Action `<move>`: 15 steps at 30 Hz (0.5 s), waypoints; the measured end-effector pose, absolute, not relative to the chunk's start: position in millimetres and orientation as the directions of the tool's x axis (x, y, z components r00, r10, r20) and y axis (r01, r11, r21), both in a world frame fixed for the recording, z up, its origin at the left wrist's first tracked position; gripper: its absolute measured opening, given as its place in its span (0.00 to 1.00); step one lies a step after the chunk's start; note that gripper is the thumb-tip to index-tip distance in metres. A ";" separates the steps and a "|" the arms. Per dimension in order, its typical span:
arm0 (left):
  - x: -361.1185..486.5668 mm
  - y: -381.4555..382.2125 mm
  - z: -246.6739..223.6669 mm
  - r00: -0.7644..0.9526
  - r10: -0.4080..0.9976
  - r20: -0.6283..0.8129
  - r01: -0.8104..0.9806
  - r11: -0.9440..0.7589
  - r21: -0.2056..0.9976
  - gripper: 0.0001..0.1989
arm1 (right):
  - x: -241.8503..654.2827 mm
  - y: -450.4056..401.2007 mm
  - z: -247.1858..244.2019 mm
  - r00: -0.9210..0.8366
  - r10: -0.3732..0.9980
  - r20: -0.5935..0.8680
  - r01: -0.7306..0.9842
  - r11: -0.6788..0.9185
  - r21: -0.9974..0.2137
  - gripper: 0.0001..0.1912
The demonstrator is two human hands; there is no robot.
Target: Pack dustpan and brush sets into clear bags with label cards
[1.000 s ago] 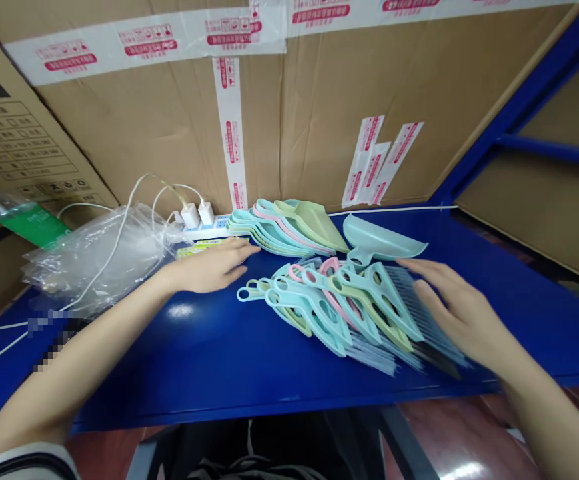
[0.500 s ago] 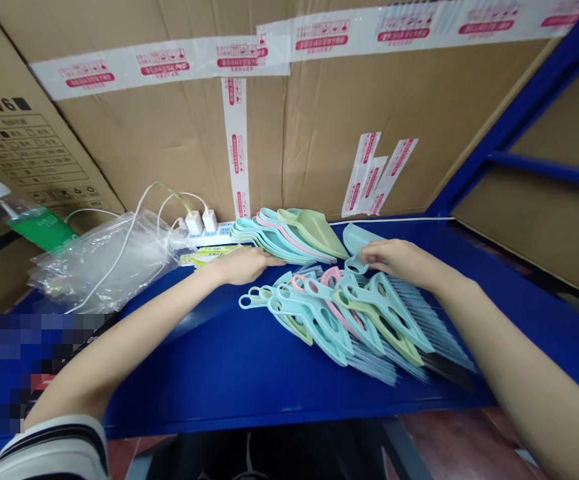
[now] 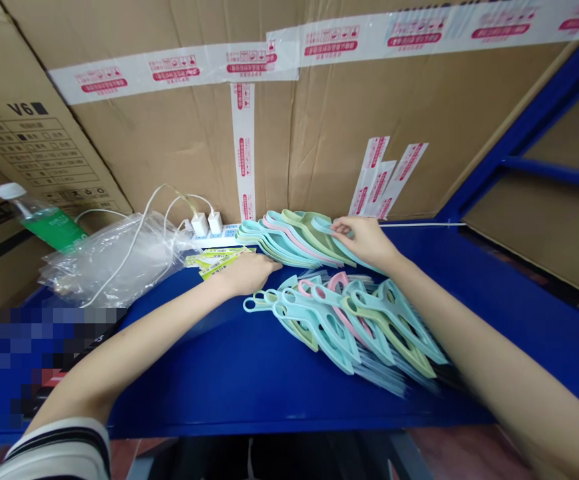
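Observation:
My right hand [image 3: 364,241] is closed on the handle of a light blue dustpan [image 3: 322,225], at the right side of a stack of dustpans [image 3: 282,241] in blue, pink and green. Its pan is partly hidden behind my hand and the stack. My left hand [image 3: 252,272] lies at the stack's front left edge, index finger stretched toward it and the other fingers loosely bent; I see nothing held there. In front of both hands lies a pile of small hand brushes [image 3: 339,313], with blue, pink and green handles and clear bristles.
Yellow-green labels [image 3: 214,259] lie beside my left wrist. Clear plastic bags [image 3: 114,260], a green-labelled bottle [image 3: 52,227] and white cables are at the left. A power strip [image 3: 230,231] with two chargers runs along the back, before a large cardboard box [image 3: 314,147].
My right hand has moved left with the light blue dustpan, bringing it onto the right side of the stack. My left hand stays by the stack, its fingers a little more bent.

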State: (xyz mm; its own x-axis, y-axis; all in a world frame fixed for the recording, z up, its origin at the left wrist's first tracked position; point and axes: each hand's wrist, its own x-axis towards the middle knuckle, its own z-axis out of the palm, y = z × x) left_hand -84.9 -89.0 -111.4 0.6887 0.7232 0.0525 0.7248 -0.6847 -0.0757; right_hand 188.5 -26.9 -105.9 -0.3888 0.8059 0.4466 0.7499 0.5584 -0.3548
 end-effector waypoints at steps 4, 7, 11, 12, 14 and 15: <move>-88.1 -90.2 -107.6 0.650 0.760 0.001 0.754 -0.645 -0.123 0.23 | 176.4 -17.8 -109.3 -0.391 0.826 0.406 0.743 0.543 -0.392 0.09; -90.9 -86.1 -102.1 0.625 0.780 -0.027 0.769 -0.622 -0.144 0.22 | 178.6 -16.6 -110.9 -0.419 0.838 0.350 0.736 0.539 -0.409 0.15; -94.0 -77.6 -98.3 0.610 0.791 -0.048 0.779 -0.609 -0.150 0.18 | 186.1 -21.0 -113.2 -0.456 0.841 0.290 0.734 0.540 -0.413 0.21; -94.8 -75.3 -98.4 0.606 0.794 -0.051 0.781 -0.605 -0.151 0.16 | 187.4 -22.5 -113.7 -0.464 0.841 0.280 0.733 0.541 -0.412 0.22; -96.8 -70.5 -99.5 0.589 0.806 -0.058 0.792 -0.590 -0.158 0.13 | 188.6 -25.1 -114.4 -0.477 0.838 0.263 0.733 0.545 -0.407 0.24; -98.1 -68.0 -100.3 0.578 0.814 -0.062 0.798 -0.580 -0.162 0.12 | 188.5 -26.2 -114.6 -0.483 0.837 0.257 0.733 0.547 -0.404 0.25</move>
State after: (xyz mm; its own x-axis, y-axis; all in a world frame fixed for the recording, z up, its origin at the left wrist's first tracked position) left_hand -98.1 -68.0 -100.3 0.5781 0.8135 -0.0625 0.7985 -0.5799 -0.1619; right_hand 188.5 -26.2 -114.6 -0.4826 0.8372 0.2573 0.7333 0.5468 -0.4039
